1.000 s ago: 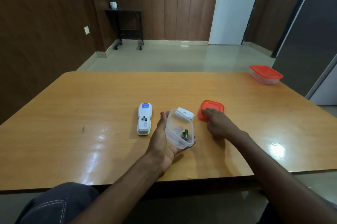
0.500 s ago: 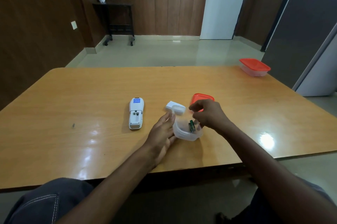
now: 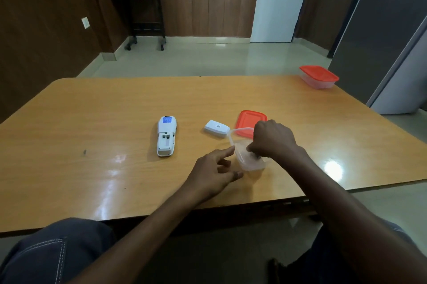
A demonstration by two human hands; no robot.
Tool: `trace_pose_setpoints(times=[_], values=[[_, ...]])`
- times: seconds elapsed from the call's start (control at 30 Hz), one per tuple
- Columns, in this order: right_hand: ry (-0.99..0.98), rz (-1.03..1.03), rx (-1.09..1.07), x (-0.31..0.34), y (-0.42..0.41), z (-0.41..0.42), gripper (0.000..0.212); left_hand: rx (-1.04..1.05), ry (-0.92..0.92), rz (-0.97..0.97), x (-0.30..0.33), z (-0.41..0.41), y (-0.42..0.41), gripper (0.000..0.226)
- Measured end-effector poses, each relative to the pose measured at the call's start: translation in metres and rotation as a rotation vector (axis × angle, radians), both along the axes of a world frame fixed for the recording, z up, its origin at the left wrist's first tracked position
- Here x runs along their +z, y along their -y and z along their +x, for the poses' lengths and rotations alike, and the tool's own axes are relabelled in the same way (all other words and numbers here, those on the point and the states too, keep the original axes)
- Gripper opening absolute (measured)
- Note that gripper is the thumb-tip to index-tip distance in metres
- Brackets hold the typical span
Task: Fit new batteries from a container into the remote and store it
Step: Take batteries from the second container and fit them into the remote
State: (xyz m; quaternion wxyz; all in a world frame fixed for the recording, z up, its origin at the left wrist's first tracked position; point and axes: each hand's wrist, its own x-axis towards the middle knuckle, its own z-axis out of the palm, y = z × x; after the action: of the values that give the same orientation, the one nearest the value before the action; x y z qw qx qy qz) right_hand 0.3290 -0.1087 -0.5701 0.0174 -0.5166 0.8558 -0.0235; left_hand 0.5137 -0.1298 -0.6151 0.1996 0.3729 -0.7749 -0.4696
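The white remote (image 3: 166, 139) lies face down on the wooden table (image 3: 115, 103), its battery bay uncovered. Its white battery cover (image 3: 216, 128) rests to the right, with a red lid (image 3: 248, 119) beyond it. A clear plastic container (image 3: 250, 163) stands on the table near the front edge. My right hand (image 3: 272, 139) reaches down into the container with its fingers bunched together, pinching at the batteries, which it hides. My left hand (image 3: 215, 170) rests on the table at the container's left wall, index finger straight against it and the other fingers loosely bent.
A second clear container with a red lid (image 3: 318, 77) sits at the table's far right corner. A grey cabinet stands to the right of the table. My knees are under the front edge (image 3: 208, 209).
The container went from my left palm down onto the table. My right hand left the red lid, went to the container and now reaches deeper into it. My left hand let go and rests beside it.
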Motion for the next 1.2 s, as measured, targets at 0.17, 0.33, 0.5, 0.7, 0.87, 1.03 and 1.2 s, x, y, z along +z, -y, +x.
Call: trace_pose_setpoints(times=[0.17,0.33,0.5,0.7,0.87,1.03,1.2], values=[[0.050,-0.006,0.018,-0.001,0.002,0.001,0.021,-0.030,0.051,-0.051,-0.002,-0.002,-0.002,0.076],[-0.064,-0.003,0.050,-0.004,0.002,0.009,0.019,-0.063,0.081,-0.047,-0.002,-0.003,-0.001,0.078],[0.027,-0.039,-0.003,-0.004,0.004,0.010,0.030,-0.052,0.082,-0.033,-0.004,0.000,0.002,0.077],[0.179,-0.286,0.024,0.003,0.007,0.024,0.018,0.163,-0.009,-0.122,0.005,0.023,0.013,0.052],[0.206,-0.541,0.156,-0.003,0.025,0.057,0.021,0.440,0.025,-0.382,0.001,0.057,0.034,0.036],[0.147,-0.444,0.409,-0.034,0.059,0.095,0.023,0.558,0.227,-0.398,-0.007,0.080,0.060,0.057],[0.104,-0.372,0.421,-0.037,0.067,0.105,0.020,0.558,0.232,-0.396,-0.015,0.083,0.070,0.044]])
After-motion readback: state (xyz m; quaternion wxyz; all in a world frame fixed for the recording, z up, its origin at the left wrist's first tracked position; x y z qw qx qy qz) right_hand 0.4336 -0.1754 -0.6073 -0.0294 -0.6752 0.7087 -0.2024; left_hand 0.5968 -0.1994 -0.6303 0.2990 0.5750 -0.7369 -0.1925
